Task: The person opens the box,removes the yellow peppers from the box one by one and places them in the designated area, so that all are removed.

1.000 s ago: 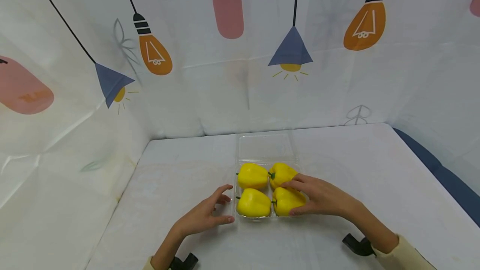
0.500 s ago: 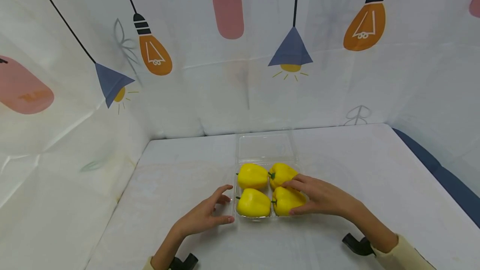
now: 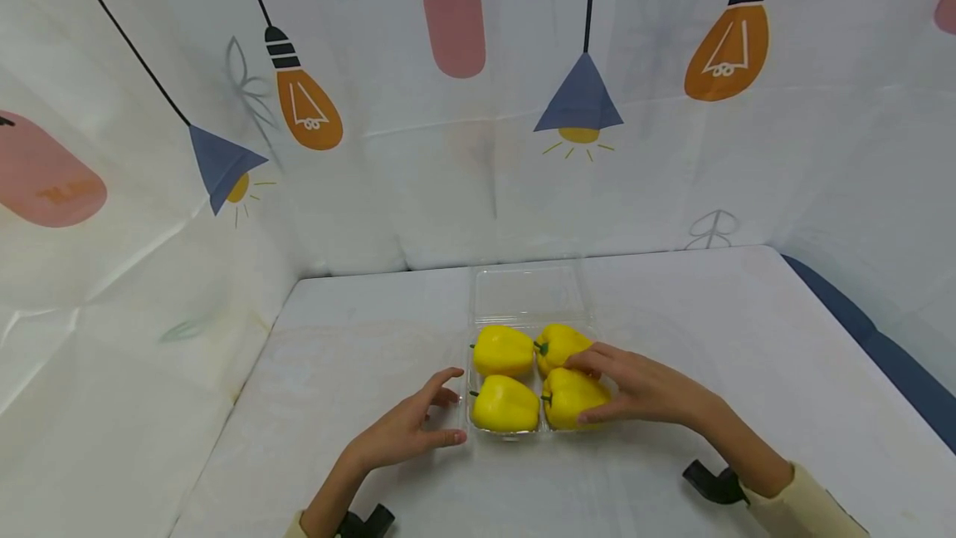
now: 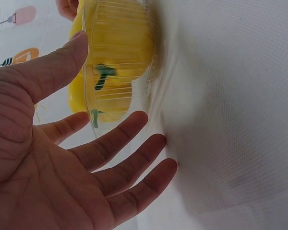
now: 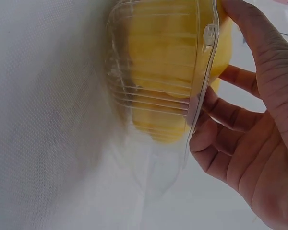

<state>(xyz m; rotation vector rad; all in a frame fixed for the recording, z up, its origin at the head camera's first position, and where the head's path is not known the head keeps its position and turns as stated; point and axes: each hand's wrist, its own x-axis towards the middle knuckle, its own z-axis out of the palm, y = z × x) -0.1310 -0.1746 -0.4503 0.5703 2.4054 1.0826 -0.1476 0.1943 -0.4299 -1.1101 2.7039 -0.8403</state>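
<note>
The white table bears a clear container, its lid open behind; the left hand, fingers apart, holds nothing just beside it, while the right hand is clamped on the near right yellow pepper inside; I think an even, light pinch would best spare the neighbouring peppers

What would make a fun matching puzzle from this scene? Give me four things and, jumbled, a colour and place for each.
Things:
1. Peppers
2. Lid
3. Table
4. Light bulbs

Colours and places:
A. Clear, at the far side of the box
B. Orange, pictured on the backdrop
C. Yellow, inside the box
D. White, beneath the box

Pairs: 1-C, 2-A, 3-D, 4-B
</note>
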